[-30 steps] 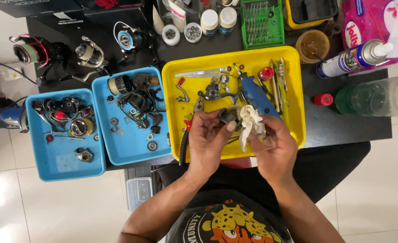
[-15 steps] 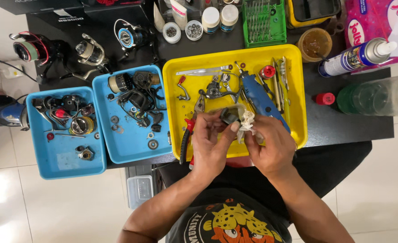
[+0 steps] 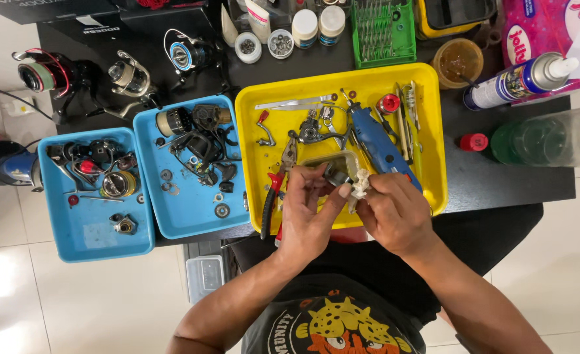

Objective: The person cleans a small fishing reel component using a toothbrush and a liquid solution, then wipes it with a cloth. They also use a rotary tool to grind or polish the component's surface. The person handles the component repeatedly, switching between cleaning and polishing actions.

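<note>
My left hand (image 3: 309, 213) grips a small dark metal reel part (image 3: 335, 176) over the front of the yellow tray (image 3: 434, 131). My right hand (image 3: 395, 210) pinches a crumpled white cloth (image 3: 359, 187) and presses it against that part. Both hands meet just above the tray's near edge. Under them lies a small clear plastic box (image 3: 332, 159). Red-handled pliers (image 3: 275, 193) lie just left of my left hand, and a blue rotary tool (image 3: 376, 141) lies beyond my right hand.
Two blue trays (image 3: 80, 229) (image 3: 185, 216) of reel parts sit to the left. Fishing reels (image 3: 129, 78) stand on the black table behind them. A spray can (image 3: 519, 78), a clear bottle (image 3: 552, 137), a green rack (image 3: 385, 29) and small jars (image 3: 305, 26) line the back and right.
My hands have drawn closer together and slightly nearer to me. The white cloth is now pressed onto the dark part instead of hanging loosely between the hands.
</note>
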